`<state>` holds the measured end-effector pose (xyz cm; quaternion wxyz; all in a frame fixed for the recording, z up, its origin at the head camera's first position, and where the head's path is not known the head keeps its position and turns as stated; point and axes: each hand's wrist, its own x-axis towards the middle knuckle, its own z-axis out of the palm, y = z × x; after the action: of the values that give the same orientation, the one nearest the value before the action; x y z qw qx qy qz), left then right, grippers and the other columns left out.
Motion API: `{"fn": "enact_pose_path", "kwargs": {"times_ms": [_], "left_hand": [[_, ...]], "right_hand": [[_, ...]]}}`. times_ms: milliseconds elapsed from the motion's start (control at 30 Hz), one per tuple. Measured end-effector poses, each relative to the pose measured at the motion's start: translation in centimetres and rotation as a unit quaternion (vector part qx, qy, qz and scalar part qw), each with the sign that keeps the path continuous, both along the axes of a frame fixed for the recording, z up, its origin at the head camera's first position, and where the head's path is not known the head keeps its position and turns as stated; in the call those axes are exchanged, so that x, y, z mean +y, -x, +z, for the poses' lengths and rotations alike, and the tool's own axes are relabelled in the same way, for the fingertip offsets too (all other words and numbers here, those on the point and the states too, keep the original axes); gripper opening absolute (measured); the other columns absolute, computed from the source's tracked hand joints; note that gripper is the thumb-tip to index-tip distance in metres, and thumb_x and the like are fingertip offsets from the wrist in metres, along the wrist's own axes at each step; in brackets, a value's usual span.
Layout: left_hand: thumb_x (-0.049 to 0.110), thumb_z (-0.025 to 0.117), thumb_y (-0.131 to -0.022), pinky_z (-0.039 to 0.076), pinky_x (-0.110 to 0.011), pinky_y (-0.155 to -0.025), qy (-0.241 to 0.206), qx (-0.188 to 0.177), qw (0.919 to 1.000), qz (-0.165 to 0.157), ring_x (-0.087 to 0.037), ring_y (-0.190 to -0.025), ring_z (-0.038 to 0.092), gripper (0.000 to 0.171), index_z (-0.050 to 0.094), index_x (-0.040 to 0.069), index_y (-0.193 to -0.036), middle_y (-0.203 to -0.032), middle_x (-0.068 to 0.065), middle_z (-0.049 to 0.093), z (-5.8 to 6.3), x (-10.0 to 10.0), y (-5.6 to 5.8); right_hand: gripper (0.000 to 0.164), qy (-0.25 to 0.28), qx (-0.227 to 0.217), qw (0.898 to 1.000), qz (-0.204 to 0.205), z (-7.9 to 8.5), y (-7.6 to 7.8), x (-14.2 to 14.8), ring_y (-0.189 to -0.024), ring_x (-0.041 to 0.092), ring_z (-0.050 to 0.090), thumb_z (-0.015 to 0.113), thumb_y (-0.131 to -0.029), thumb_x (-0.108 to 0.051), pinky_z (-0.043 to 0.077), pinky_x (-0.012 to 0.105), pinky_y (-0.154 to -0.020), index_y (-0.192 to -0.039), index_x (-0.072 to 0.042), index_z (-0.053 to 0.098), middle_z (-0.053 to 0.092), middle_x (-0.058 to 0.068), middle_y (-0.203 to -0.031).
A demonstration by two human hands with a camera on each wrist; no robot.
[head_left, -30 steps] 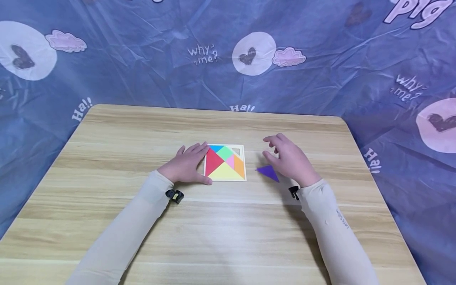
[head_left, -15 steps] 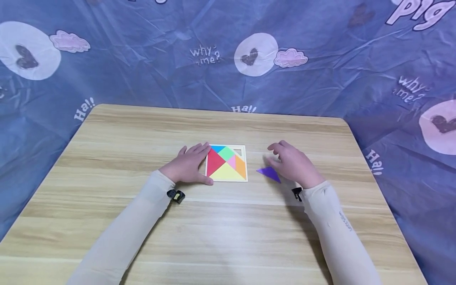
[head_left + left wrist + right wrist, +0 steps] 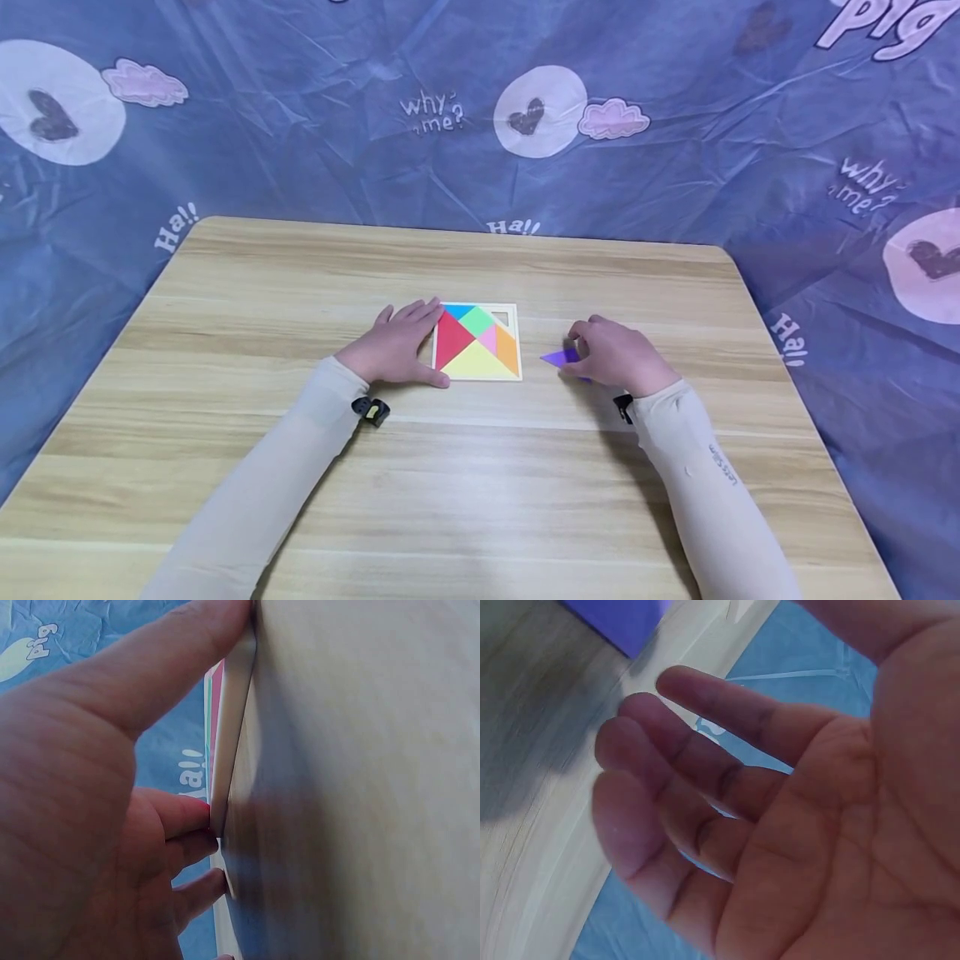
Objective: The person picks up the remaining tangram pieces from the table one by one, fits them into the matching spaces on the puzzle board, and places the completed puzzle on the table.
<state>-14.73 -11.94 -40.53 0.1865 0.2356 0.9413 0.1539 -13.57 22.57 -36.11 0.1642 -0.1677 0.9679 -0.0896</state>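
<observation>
A square wooden tangram tray [image 3: 480,381] lies on the table, filled with coloured pieces apart from a gap in its far right corner. My left hand [image 3: 397,343] is spread along its left side, thumb at the near corner and fingertips at the far one. In the left wrist view the thumb [image 3: 172,664] and index finger touch the tray's edge [image 3: 234,727]. A purple triangle piece [image 3: 557,358] lies right of the tray. My right hand [image 3: 618,354] is over it, thumb overlapping the piece. The right wrist view shows the fingers [image 3: 630,825] loosely bent, apart from the purple triangle [image 3: 622,622].
The wooden table [image 3: 450,500] reaches back to a blue printed cloth [image 3: 337,125] that hangs behind it and at both sides. A small black wrist camera [image 3: 371,411] sits under the left wrist, and another [image 3: 623,408] under the right.
My right hand has come down and nearer to me, over the purple triangle, with thumb and index finger drawn closer together. My left hand has stayed at the tray.
</observation>
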Motion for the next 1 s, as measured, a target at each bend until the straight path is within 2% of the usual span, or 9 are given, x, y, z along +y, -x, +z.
{"fn": "enact_pose_path", "kwargs": {"times_ms": [200, 467, 733, 1000], "left_hand": [[0.072, 0.075, -0.079, 0.003, -0.064, -0.124, -0.004, -0.001, 1.0, 0.0, -0.029, -0.161, 0.007, 0.125, 0.011, 0.01, -0.167, -0.174, -0.003, 0.007, 0.21, -0.04, -0.01], [0.072, 0.076, -0.078, 0.003, -0.065, -0.124, -0.003, 0.001, 1.0, -0.003, -0.03, -0.16, 0.007, 0.126, 0.012, 0.01, -0.167, -0.174, -0.004, 0.007, 0.26, -0.1, -0.05], [0.073, 0.075, -0.078, 0.003, -0.065, -0.124, -0.005, 0.0, 1.0, -0.004, -0.029, -0.161, 0.007, 0.126, 0.011, 0.011, -0.167, -0.174, -0.003, 0.007, 0.05, -0.09, 0.11], [0.072, 0.075, -0.079, 0.003, -0.065, -0.124, -0.004, 0.001, 1.0, -0.004, -0.029, -0.16, 0.008, 0.124, 0.012, 0.01, -0.167, -0.174, -0.003, 0.008, 0.28, -0.13, 0.14]], "right_hand": [[0.046, -0.009, -0.018, 1.0, 0.003, -0.15, -0.01, -0.09, -0.082, 0.023, 0.058, 0.085, -0.085, -0.031, 0.051, 0.043, -0.075, -0.117, -0.003, 0.07, 0.062, 0.008, -0.098], [0.045, -0.001, -0.019, 1.0, -0.004, -0.54, -0.02, -0.05, -0.083, 0.023, 0.057, 0.085, -0.086, -0.025, 0.051, 0.044, -0.078, -0.121, -0.003, 0.068, 0.061, 0.008, -0.097], [0.038, 0.005, -0.006, 1.0, 0.003, -0.65, -0.13, -0.1, -0.083, 0.023, 0.058, 0.082, -0.087, -0.019, 0.052, 0.045, -0.08, -0.118, -0.001, 0.069, 0.062, 0.009, -0.098], [0.021, 0.007, 0.013, 1.0, 0.011, -0.79, -0.02, -0.44, -0.083, 0.025, 0.059, 0.075, -0.089, -0.011, 0.054, 0.047, -0.076, -0.106, -0.001, 0.069, 0.063, 0.01, -0.097]]}}
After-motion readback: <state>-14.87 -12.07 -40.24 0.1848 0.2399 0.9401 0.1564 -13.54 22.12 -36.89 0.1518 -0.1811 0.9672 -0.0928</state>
